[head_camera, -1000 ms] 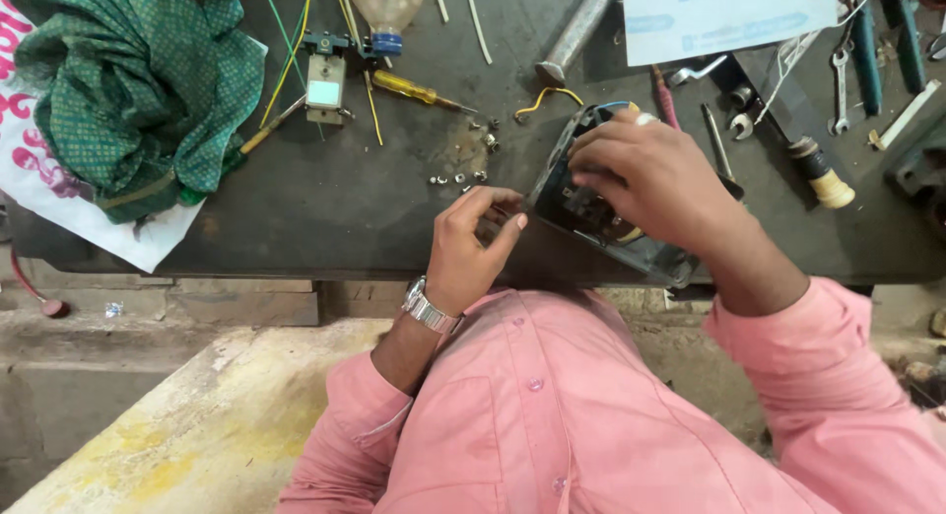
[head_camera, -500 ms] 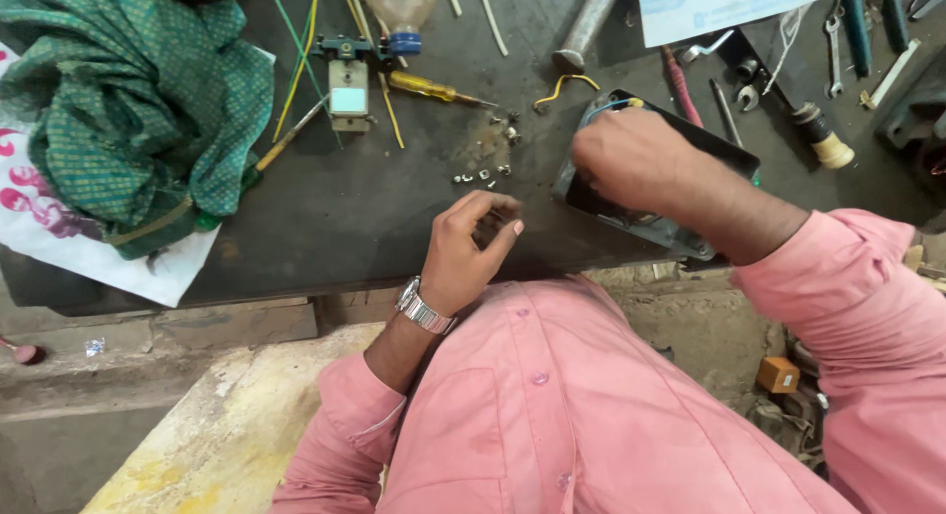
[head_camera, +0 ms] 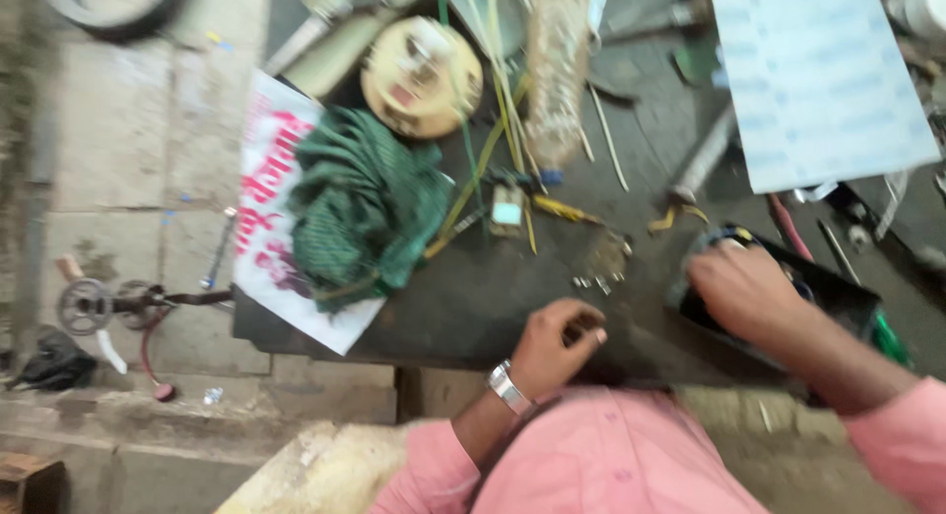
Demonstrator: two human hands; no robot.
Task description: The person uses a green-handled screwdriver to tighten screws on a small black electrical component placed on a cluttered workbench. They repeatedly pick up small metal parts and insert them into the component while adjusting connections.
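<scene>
1. Nearest, the pink shirt (head_camera: 611, 465) fills the bottom of the view, both sleeves reaching up onto the dark bench (head_camera: 463, 307).
2. The left hand (head_camera: 557, 346), a metal watch (head_camera: 509, 388) on its wrist, rests at the bench's near edge with the fingers curled into a loose fist. Blur hides whether anything is pinched inside.
3. The right hand (head_camera: 744, 287) lies palm-down over the black boxy device (head_camera: 828, 297), fingers spread across its left end and pressing it to the bench; the device sits right under that hand and runs out to its right.
4. Between the hands and a little farther on, small metal screws (head_camera: 591, 280) lie scattered, apart from both.
5. Beyond them lie a yellow-handled screwdriver (head_camera: 567, 210), yellow and green wires (head_camera: 483, 169), and a crumpled green checked cloth (head_camera: 365, 208) on a printed white sheet (head_camera: 271, 228).
6. Farthest are a round cream disc (head_camera: 421, 75) and a pale paper sheet (head_camera: 818, 80).
</scene>
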